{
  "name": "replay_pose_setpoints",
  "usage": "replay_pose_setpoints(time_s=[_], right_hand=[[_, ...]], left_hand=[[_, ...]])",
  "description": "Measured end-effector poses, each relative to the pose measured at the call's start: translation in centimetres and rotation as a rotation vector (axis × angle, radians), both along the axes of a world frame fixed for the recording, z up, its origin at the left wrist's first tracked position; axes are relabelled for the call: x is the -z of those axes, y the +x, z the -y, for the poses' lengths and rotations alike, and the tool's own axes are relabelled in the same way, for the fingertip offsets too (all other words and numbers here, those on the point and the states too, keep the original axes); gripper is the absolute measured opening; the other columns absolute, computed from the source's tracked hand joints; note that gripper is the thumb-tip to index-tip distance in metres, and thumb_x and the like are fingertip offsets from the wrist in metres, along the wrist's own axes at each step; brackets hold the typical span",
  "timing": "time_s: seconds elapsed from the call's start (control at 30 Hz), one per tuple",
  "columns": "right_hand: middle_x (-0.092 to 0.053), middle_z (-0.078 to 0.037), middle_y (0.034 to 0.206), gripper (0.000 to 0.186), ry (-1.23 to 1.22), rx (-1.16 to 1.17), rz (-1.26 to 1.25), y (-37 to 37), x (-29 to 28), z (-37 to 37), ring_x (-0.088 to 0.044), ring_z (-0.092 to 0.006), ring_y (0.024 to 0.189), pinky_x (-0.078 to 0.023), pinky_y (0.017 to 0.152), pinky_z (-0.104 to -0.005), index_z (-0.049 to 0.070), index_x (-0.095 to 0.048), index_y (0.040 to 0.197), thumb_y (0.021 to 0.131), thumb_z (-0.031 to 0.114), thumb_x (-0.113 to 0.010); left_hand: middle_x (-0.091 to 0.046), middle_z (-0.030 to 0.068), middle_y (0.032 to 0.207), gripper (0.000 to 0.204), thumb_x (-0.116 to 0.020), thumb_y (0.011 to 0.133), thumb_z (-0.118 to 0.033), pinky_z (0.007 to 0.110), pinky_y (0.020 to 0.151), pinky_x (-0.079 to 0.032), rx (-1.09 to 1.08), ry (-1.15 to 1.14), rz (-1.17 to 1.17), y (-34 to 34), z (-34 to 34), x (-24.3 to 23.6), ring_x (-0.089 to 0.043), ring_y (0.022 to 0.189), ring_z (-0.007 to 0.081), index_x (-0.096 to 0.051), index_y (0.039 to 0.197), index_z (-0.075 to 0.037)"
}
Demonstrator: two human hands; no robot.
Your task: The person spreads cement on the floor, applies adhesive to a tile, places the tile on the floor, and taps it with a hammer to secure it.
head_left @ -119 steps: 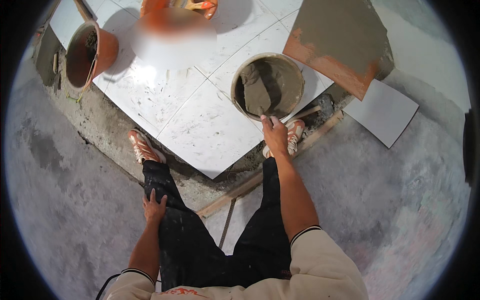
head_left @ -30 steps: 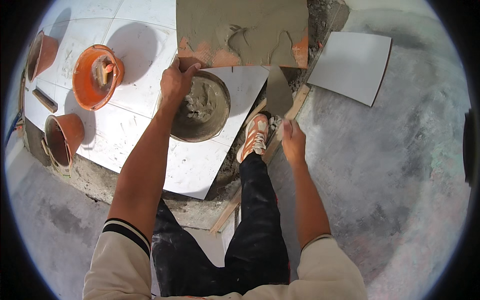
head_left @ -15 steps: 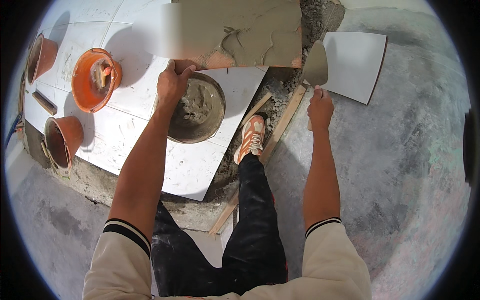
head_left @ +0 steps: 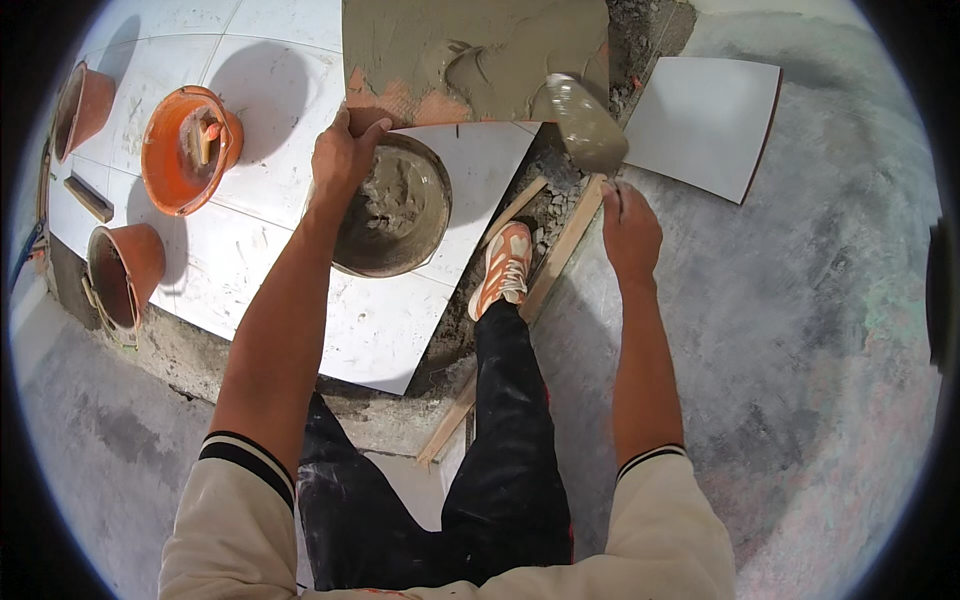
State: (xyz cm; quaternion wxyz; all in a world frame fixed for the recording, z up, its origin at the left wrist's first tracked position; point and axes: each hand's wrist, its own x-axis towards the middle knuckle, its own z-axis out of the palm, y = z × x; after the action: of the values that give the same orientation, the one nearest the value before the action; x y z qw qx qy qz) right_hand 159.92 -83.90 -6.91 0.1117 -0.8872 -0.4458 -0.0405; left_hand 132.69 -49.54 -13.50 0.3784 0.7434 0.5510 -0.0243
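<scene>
With my left hand I grip the near left corner of a tile, whose orange ribbed back faces up. Grey mortar covers most of that back, with bare orange showing near my fingers. My right hand is closed round a trowel; its handle is mostly hidden in my fist. The mortar-smeared trowel blade, slightly blurred, is over the tile's near right corner. Just below my left hand stands a round bucket containing wet mortar.
White tiles cover the raised floor. An orange bucket and two brownish buckets stand left, near a wood block. Another white tile lies right. Wood strips and rubble flank my shoe.
The trowel blade has swung left from beside the white tile to over the mortared tile's near right corner. My left hand keeps its grip on the corner.
</scene>
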Motion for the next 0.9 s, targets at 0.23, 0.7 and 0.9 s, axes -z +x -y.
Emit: replay_pose_setpoints(time_s=[0.23,0.7,0.9], right_hand=[[-0.069,-0.017,0.081,0.044,-0.076,0.378,-0.242,7.0,0.3,-6.2,-0.068,-0.0319,0.067,-0.054,0.063,-0.0428,0.001,-0.067,0.094,0.106,0.042,-0.056],[-0.056,-0.004,0.067,0.041,0.014,0.483,-1.137,-9.6,-2.0,-7.8,-0.054,-0.0139,0.048,-0.048,0.048,-0.0322,0.002,-0.062,0.099,0.11,0.04,-0.05],[-0.054,-0.003,0.068,0.042,0.2,0.4,-1.346,-12.3,-3.4,-12.5,-0.055,-0.014,0.049,-0.046,0.044,-0.0315,0.003,-0.059,0.106,0.111,0.042,-0.046]], left_hand=[[-0.07,0.032,0.123,0.087,-0.076,0.088,-0.055,0.046,0.101,-0.053,-0.022,0.042,0.033,-0.1,0.3,0.2,-0.068,0.118,0.0433,-0.054,0.143,0.01],[-0.074,0.0286,0.106,0.074,-0.076,0.09,-0.049,0.047,0.092,-0.055,-0.024,0.051,0.154,-1.0,0.5,0.0,-0.073,0.103,0.0423,-0.062,0.133,0.01],[-0.07,0.0223,0.106,0.061,-0.067,0.101,-0.042,0.041,0.087,-0.055,-0.115,0.151,0.275,-9.4,1.6,-0.2,-0.069,0.098,0.0316,-0.06,0.14,0.005]])
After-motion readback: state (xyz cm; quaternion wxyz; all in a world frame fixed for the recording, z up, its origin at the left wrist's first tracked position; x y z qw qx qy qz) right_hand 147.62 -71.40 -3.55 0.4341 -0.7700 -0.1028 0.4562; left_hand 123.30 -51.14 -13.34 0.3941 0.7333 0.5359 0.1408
